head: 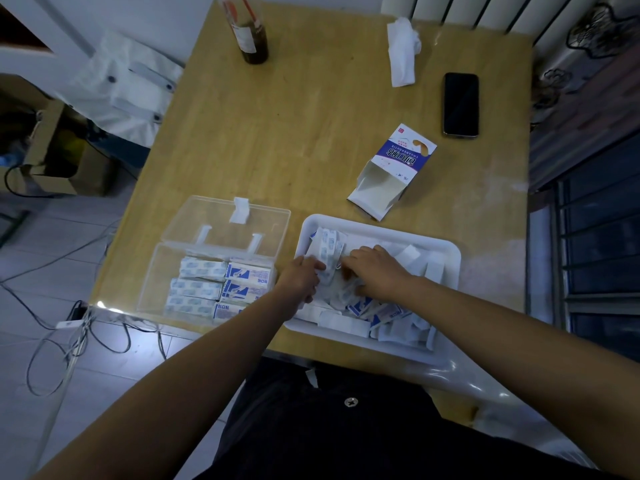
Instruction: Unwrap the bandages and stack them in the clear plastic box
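A white tray [446, 247] at the table's near right holds a loose heap of wrapped bandages [367, 306] and torn white wrappers. Both my hands are down in that heap. My left hand [302, 277] pinches a strip of blue-printed bandages [327, 245] that stands up from the tray's left side. My right hand [375, 268] lies palm down on the pile, fingers curled onto the same strip. To the left stands the clear plastic box [156, 271], lid [221, 220] swung open behind it, with stacks of bandages [221, 285] in two columns inside.
An opened bandage carton [394, 171] lies beyond the tray. Farther back are a black phone [461, 103], a crumpled white tissue [401, 51] and a dark bottle [251, 32]. Cables trail on the floor at left, off the table's edge.
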Motion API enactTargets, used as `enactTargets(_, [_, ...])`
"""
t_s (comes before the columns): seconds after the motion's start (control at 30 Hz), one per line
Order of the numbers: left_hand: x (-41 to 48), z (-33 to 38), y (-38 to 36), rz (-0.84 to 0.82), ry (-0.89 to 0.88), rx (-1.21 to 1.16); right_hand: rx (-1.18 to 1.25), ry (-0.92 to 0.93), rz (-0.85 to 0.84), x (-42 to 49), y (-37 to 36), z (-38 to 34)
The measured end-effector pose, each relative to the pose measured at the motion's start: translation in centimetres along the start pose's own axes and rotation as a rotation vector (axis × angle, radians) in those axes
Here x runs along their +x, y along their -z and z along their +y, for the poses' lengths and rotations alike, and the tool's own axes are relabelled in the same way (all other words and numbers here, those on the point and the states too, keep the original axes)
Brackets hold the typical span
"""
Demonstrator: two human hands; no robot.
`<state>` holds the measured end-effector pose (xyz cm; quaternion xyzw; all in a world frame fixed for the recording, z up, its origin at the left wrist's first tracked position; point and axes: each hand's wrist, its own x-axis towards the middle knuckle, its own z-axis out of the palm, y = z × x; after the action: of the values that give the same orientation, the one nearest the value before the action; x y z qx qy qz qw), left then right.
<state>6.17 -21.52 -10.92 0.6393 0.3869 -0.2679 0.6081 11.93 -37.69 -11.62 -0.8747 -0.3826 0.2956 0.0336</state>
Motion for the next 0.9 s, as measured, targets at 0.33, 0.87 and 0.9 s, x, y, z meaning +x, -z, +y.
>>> enactTargets(0.33, [0.4, -0.4, -0.5, 0.013, -0.087, -0.099, 0.875, -0.271, 0.255, -0.1, 1.2, 1.0])
enactTargets(0.87, [0.7, -0.4, -0.5, 0.140, -0.154, 0.033, 1.094, -0.716, 0.206, 2.3, 0.4, -1.7])
enactTargets(0.9, [0.9, -0.3, -0.5, 0.155, -0.159, 0.082, 1.061, -0.723, 0.181, 2.8, 0.3, -1.8])
